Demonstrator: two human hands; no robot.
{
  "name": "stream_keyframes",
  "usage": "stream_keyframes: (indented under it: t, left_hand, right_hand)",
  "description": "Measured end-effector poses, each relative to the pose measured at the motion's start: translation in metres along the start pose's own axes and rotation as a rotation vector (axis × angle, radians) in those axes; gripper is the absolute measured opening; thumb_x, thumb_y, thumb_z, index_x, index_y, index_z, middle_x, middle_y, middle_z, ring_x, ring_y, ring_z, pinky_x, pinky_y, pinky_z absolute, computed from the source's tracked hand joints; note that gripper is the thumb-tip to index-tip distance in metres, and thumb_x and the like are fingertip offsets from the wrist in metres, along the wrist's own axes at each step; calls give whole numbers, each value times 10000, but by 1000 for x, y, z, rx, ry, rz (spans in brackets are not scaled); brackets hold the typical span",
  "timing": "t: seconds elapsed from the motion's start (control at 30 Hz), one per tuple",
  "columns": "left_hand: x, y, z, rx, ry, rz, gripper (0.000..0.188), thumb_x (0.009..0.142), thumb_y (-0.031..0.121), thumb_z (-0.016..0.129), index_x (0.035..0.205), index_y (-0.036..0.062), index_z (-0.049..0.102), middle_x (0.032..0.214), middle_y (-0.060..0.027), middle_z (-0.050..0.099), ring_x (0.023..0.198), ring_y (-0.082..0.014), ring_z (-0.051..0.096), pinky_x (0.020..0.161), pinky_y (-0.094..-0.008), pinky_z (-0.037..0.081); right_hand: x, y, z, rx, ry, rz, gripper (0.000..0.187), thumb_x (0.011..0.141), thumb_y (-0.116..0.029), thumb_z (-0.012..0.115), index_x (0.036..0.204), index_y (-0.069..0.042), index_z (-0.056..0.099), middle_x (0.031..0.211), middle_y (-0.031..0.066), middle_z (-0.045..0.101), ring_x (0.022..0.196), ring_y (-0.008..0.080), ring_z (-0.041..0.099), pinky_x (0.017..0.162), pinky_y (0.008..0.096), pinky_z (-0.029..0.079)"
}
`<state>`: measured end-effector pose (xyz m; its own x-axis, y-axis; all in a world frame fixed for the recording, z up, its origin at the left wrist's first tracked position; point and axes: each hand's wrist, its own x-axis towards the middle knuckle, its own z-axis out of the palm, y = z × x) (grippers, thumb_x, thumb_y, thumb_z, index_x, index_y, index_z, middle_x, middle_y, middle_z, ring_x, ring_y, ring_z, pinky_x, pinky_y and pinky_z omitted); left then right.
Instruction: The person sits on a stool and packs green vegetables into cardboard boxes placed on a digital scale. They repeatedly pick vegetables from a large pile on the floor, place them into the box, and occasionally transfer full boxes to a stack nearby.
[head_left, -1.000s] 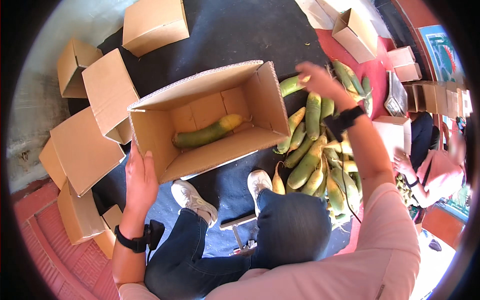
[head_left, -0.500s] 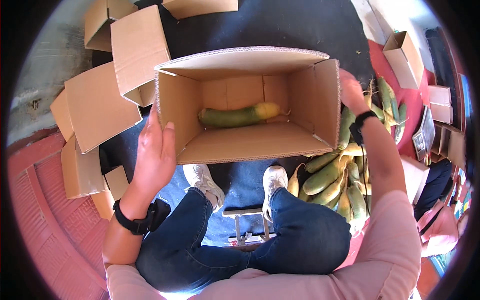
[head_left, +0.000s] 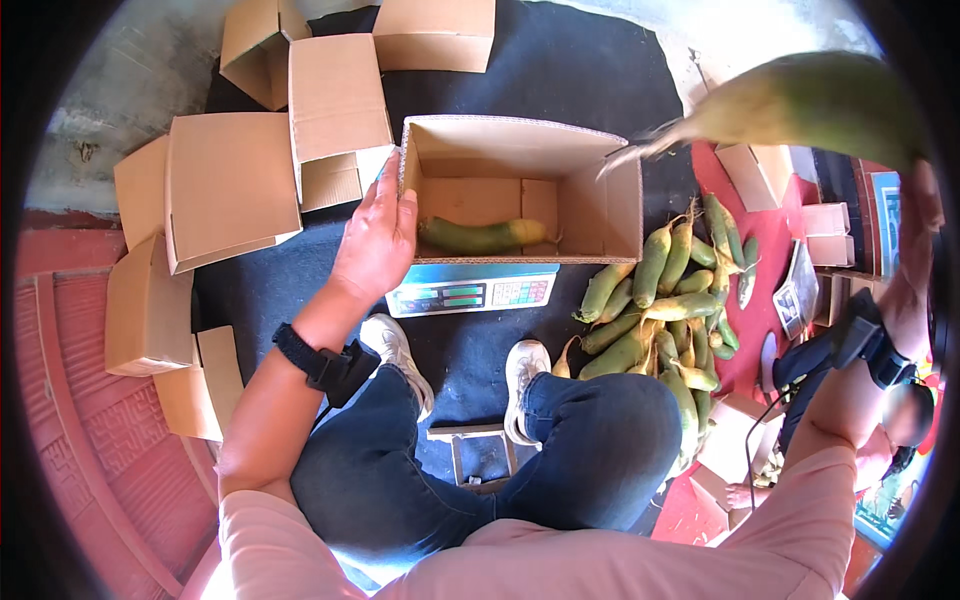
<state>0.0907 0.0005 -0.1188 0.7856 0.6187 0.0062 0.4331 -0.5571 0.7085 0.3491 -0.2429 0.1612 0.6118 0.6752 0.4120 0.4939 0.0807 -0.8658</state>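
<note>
An open cardboard box [head_left: 600, 200] sits on a digital scale [head_left: 470, 291] in front of me. Inside it lies one green radish [head_left: 480, 237] with a pale yellowish end. My left hand [head_left: 378, 240] grips the box's left wall, fingers along the outside and thumb by the rim. High at the right, close to the camera, my right hand [head_left: 912, 250] is closed on a large green radish [head_left: 810, 110], its thin root pointing left over the box. Part of that hand is hidden behind the radish and by the dark picture rim.
A heap of green radishes [head_left: 625, 350] lies right of the scale. Several cardboard boxes [head_left: 235, 180] stand at the left and far side. Low between my shoes is a small metal-framed stool [head_left: 480, 455]. Another person [head_left: 870, 450] sits at the right beside more boxes.
The box has come down onto the scale, which now shows. My right hand has left the box's right side and risen far right with a radish. My left hand stays on the box.
</note>
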Motion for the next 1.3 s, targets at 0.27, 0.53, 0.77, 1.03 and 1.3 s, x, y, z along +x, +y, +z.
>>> stream_keyframes:
  t: [0.27,0.53,0.77,1.03,1.3]
  left_hand:
    - [-3,0,0,4,43,40,487,965,212,389,1387,-16,304,1190,-317,518,1008,-484,549,902,-500,454]
    - [-3,-3,2,53,41,46,482,957,190,410,1371,-38,319,1079,-328,553,933,-484,571,838,-510,472]
    - [2,-2,1,35,63,74,473,961,180,400,1357,-66,324,1117,-318,548,985,-472,561,875,-502,456]
    - [2,-2,2,37,59,71,460,959,164,407,1350,-70,338,1141,-321,538,1020,-479,549,890,-501,449]
    - [4,-4,6,26,99,118,448,939,164,449,1315,-72,393,1108,-322,560,1010,-470,554,897,-477,452]
  right_hand:
    - [16,98,182,-542,-1016,-220,468,695,-131,759,1093,4,554,919,168,660,872,304,654,799,348,523]
    - [-17,209,290,-933,-1308,-176,336,663,-163,773,955,-30,670,997,157,670,932,338,646,801,400,532]
    - [-40,259,322,-1014,-1279,-88,226,807,-119,585,998,-45,680,1040,171,668,982,313,646,805,386,533]
    - [-48,286,322,-988,-1356,-167,310,815,-228,603,1070,-61,659,1089,160,655,1033,314,623,851,411,517]
    - [-34,270,303,-1122,-1501,-97,551,829,-247,639,1309,-47,458,1113,188,625,1036,353,595,866,428,492]
